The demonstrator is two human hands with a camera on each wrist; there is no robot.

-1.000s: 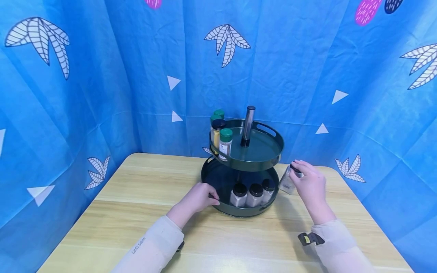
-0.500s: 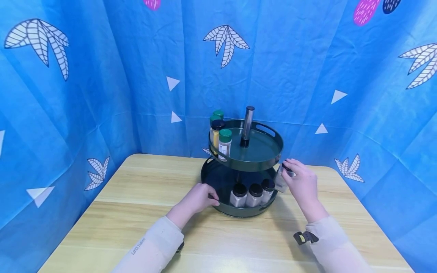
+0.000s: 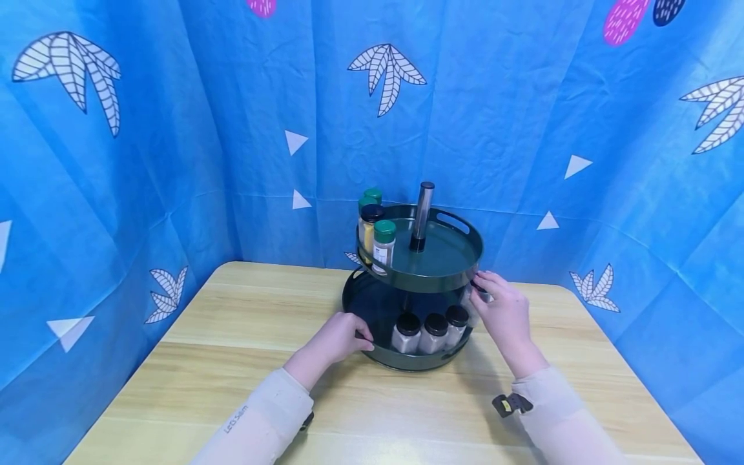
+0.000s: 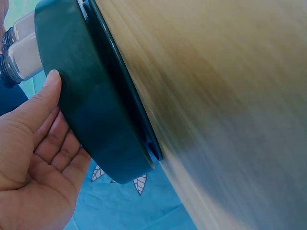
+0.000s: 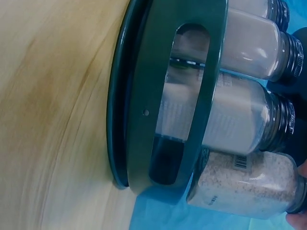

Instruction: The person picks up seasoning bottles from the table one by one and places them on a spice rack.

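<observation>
A dark green two-tier turntable has a lower tray [image 3: 372, 300] and an upper tray [image 3: 447, 252] on a metal post. My left hand [image 3: 334, 339] grips the lower tray's front-left rim, with the thumb on the rim's edge in the left wrist view. By its black lid, my right hand [image 3: 507, 316] holds a glass spice jar [image 5: 244, 184] with speckled pale contents. This jar is tilted at the lower tray's right side, beside a row of three black-lidded jars [image 3: 433, 334] inside the rim. In the head view, fingers and tray partly hide it.
Several jars stand at the upper tray's left, most with green caps [image 3: 384, 230] and one with a black cap [image 3: 372, 213]. The upper tray overhangs the lower one. Beneath is a light wooden table [image 3: 250, 303], with a blue patterned curtain [image 3: 494, 129] around it.
My right hand has carried the jar leftward, from beside the turntable to the lower tray's right edge under the upper tray. The left hand has stayed on the rim.
</observation>
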